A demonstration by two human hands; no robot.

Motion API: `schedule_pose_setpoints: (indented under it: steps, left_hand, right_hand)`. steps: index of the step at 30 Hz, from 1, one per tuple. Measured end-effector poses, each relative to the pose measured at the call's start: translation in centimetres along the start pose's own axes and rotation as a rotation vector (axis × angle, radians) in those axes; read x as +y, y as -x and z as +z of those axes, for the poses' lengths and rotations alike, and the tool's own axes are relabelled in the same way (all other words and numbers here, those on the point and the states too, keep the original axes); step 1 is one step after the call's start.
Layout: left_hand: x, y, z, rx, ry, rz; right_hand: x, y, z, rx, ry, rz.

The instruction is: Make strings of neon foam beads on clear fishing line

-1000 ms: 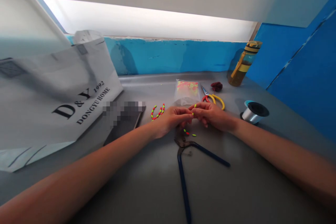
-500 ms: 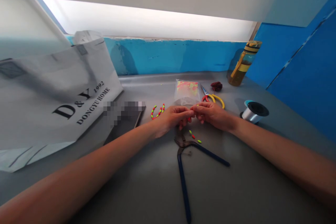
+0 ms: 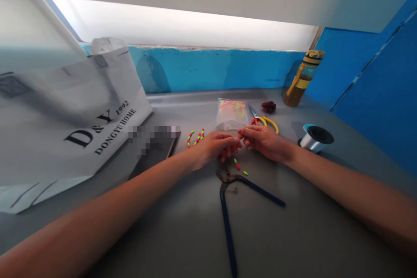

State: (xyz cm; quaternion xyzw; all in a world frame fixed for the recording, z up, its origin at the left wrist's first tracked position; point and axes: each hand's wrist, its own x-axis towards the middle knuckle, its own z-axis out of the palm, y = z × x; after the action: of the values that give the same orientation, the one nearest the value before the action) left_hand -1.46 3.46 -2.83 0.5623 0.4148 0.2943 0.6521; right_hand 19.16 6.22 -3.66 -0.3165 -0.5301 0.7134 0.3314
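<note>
The right hand (image 3: 263,140) pinches a red bead (image 3: 240,131) just beside the left hand (image 3: 217,145), which is pinched too, on what I cannot tell. The bead is probably light and slippery, best gripped around its middle.

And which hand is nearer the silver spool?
Right. The right hand is left of the spool; the left hand is farther left, on the right hand's other side.
</note>
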Motion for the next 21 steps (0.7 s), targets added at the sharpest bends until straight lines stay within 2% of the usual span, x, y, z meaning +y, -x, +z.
schedule_pose_setpoints:
  steps: [21]
  left_hand:
    - [0.07,0.02,-0.47,-0.157,-0.13,0.015]
  right_hand:
    - [0.29,-0.17,-0.89,0.086,-0.139,0.035]
